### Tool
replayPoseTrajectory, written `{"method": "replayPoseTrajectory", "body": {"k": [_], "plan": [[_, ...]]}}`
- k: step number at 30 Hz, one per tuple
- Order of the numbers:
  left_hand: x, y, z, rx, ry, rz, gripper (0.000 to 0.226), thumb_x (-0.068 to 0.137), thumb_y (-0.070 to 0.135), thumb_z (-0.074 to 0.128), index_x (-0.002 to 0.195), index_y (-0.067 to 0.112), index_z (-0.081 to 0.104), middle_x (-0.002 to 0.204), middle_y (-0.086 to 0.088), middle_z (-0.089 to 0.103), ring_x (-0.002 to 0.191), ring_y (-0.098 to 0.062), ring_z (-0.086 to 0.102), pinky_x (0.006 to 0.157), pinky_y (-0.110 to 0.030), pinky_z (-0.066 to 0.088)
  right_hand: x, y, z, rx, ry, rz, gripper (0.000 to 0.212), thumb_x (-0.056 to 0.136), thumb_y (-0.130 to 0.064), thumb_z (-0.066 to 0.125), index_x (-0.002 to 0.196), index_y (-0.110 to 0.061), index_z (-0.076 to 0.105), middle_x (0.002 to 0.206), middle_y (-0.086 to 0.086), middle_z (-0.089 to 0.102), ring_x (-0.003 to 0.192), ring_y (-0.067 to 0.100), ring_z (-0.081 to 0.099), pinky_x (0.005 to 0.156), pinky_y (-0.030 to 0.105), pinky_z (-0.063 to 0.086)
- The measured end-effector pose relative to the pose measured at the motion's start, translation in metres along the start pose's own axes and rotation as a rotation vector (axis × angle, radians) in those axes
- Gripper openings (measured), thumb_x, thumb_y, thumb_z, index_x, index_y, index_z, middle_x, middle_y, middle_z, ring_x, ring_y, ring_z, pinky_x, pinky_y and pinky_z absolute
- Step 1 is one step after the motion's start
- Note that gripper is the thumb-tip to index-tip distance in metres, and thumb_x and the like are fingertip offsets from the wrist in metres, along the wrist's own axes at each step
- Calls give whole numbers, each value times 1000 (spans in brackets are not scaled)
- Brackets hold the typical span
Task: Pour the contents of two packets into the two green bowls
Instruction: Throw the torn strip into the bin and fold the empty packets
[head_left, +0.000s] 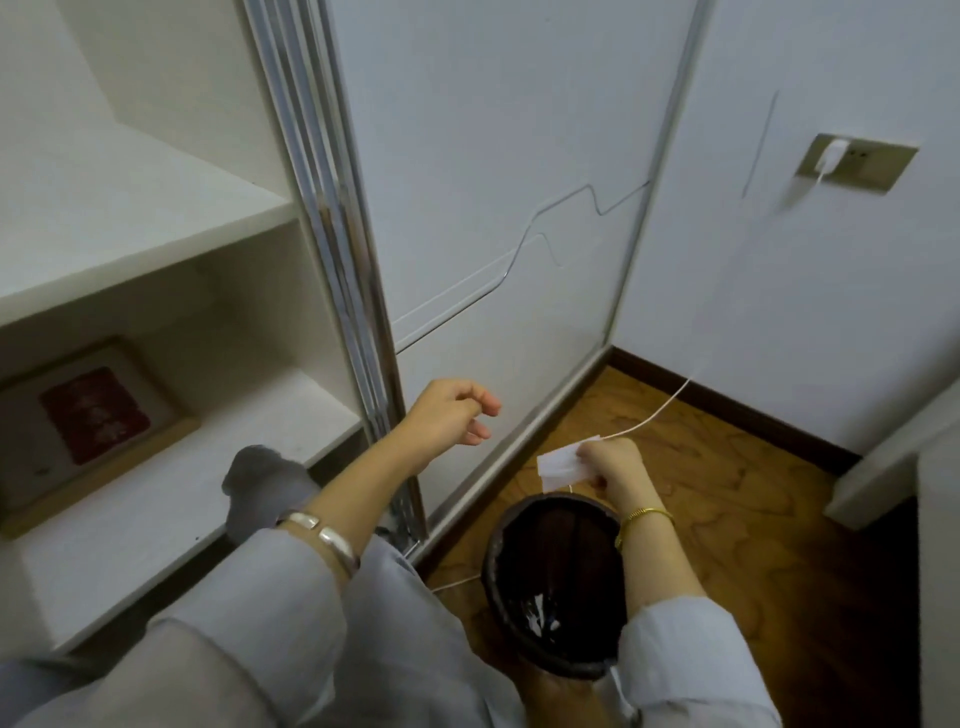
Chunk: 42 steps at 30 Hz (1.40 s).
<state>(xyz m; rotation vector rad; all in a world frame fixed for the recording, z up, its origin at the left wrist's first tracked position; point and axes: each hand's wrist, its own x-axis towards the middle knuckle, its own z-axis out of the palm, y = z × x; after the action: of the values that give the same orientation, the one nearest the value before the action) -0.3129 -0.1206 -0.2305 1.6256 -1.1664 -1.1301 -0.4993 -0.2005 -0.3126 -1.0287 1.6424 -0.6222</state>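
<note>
Wooden plank floor (727, 519) in a room corner, white walls with dark skirting; white open shelving (156, 249) at left holds a wood-framed picture with a red square (88, 421). Dark round waste bin (558, 582) stands on the floor, white scraps visible at its bottom. Right hand (613, 465) above the bin rim, grip pinched on a small white paper packet (563, 462), which hangs just over the bin opening. Left hand (449, 415) raised beside the white sliding door panel (493, 208), fingers loosely curled, grip holding nothing. Silver bangle (327, 540) on left wrist, thin gold bracelet (644, 517) on right. White cable (670, 400) runs from a wall socket plate (857, 163) down past the right hand. Green bowls not in view.
</note>
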Motion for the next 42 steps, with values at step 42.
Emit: {"method": "replayPoseTrajectory", "body": {"k": [42], "plan": [[-60,93,-214,88,293,210,26,87,-2,48,72,16,60,71,-3,65,55,-7,60,59,-19,50,-194,-253,164,-544,-484,-836,20,85,-12,49,84,-4,67,77,9,66,64,23,62,52,23,44]]}}
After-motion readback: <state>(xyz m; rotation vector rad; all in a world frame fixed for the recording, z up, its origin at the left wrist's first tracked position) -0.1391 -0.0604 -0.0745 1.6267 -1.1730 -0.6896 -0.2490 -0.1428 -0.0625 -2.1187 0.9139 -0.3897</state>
